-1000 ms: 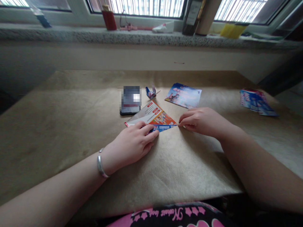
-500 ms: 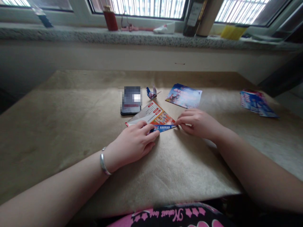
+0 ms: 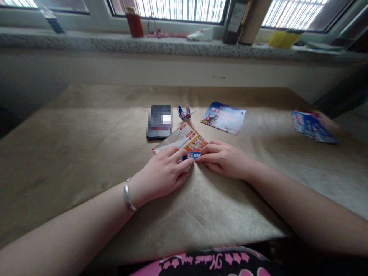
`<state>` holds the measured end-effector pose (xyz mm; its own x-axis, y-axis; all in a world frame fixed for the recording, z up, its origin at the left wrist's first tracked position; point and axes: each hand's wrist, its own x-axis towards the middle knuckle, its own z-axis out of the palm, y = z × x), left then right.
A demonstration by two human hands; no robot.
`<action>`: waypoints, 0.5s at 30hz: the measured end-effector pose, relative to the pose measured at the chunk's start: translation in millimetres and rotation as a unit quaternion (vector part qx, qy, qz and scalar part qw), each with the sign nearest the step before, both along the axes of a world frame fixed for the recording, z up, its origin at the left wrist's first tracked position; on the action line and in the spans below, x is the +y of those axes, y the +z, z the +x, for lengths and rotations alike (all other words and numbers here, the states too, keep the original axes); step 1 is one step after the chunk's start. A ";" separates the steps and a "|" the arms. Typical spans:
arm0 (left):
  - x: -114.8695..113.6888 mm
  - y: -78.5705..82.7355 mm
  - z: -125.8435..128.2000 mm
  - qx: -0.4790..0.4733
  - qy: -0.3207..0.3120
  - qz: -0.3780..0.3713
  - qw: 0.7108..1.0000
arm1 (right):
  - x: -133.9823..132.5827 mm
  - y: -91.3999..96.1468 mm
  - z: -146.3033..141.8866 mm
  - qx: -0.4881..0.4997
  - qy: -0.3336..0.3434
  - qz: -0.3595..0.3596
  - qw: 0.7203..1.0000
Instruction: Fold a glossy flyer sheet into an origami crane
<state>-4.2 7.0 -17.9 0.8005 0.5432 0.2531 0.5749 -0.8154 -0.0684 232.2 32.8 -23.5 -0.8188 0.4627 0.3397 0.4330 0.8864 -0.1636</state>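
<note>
A printed paper (image 3: 184, 138), folded with its point away from me, lies on the table. My left hand (image 3: 166, 166) presses its lower left part, the fingers bent together over the near edge. My right hand (image 3: 222, 158) has its fingers bunched on the near right edge and hides that corner. The fingertips of both hands are close together along the blue printed strip (image 3: 194, 155). Just beyond the paper's tip stands a small folded paper crane (image 3: 184, 113). A dark phone (image 3: 159, 122), its screen pixelated, touches or lies very near the paper's left side.
A stack of blue printed sheets (image 3: 224, 118) lies beyond my right hand. More blue leaflets (image 3: 313, 126) are fanned near the table's right side. On the windowsill (image 3: 100, 44) stand a red container (image 3: 134, 23), a dark box (image 3: 234, 23) and a yellow item (image 3: 284, 39).
My right hand has slid left along the paper's near edge, from its right corner toward my left hand. My left hand has stayed almost in place.
</note>
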 end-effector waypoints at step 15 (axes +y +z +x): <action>3.1 0.9 6.4 -0.006 0.016 -0.035 0.999 | 0.0 1.7 -6.3 -0.006 -0.001 0.030 1.000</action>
<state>2.3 10.2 -17.1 0.7790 0.5858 0.2235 0.6019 -0.7985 -0.0051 225.9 32.8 -21.8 -0.8220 0.4442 0.3563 0.4371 0.8932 -0.1051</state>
